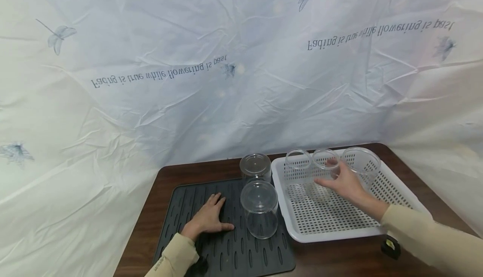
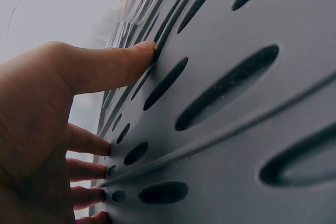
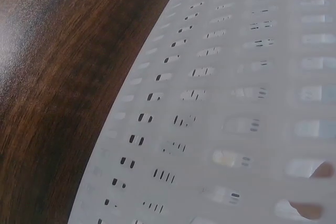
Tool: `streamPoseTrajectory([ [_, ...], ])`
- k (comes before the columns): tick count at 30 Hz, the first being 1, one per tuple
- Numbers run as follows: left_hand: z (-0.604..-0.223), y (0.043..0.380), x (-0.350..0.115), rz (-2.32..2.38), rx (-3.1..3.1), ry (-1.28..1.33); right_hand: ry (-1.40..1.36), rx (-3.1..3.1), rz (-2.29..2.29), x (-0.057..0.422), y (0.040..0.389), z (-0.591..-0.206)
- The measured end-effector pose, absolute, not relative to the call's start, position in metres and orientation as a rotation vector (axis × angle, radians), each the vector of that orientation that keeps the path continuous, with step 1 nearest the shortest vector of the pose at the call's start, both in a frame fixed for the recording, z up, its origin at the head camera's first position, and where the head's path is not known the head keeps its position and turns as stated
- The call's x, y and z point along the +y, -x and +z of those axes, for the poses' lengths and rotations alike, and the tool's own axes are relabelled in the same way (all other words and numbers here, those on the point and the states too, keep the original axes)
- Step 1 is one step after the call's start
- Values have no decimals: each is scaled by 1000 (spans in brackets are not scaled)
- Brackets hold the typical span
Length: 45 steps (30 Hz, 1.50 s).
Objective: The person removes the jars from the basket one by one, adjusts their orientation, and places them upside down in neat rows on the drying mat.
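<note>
Right hand [image 1: 345, 182] curls round the middle clear cylindrical jar [image 1: 318, 166], near the far edge of the white perforated plastic basket [image 1: 339, 235]; left hand [image 1: 207, 217] spreads on the dark-grey slotted mat [image 1: 226, 256]. Brown wood-grain desk [image 1: 170, 175] beneath!

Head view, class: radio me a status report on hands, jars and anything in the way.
Left hand resting on mat. Right hand at basket's middle jar, firm grip unclear. Left jar and right jar close beside it.

The front left of the basket [image 1: 332, 238] is free; three jars [image 1: 298, 170] block its back, two jars [image 1: 261, 218] its outer left.
</note>
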<state>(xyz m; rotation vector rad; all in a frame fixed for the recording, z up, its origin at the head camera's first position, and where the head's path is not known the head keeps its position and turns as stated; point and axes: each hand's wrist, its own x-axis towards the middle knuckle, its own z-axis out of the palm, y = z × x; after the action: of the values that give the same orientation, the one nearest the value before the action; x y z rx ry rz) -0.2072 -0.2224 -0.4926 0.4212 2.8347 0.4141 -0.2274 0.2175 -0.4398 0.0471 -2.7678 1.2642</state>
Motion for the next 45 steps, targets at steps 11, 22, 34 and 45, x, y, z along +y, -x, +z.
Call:
streamPoseTrajectory([
  [11,-492,207,-222,411,2835,-417,-48,-2759,1221,217,225,-440],
  [22,-491,206,-222,409,2832,-429,-97,-2748,1235,219,219,-436],
  [34,-491,207,-222,399,2832,-433,-190,-2655,1202,223,215,-424],
  [45,-489,208,-222,401,2843,-432,-364,-2519,1133,226,215,-409],
])
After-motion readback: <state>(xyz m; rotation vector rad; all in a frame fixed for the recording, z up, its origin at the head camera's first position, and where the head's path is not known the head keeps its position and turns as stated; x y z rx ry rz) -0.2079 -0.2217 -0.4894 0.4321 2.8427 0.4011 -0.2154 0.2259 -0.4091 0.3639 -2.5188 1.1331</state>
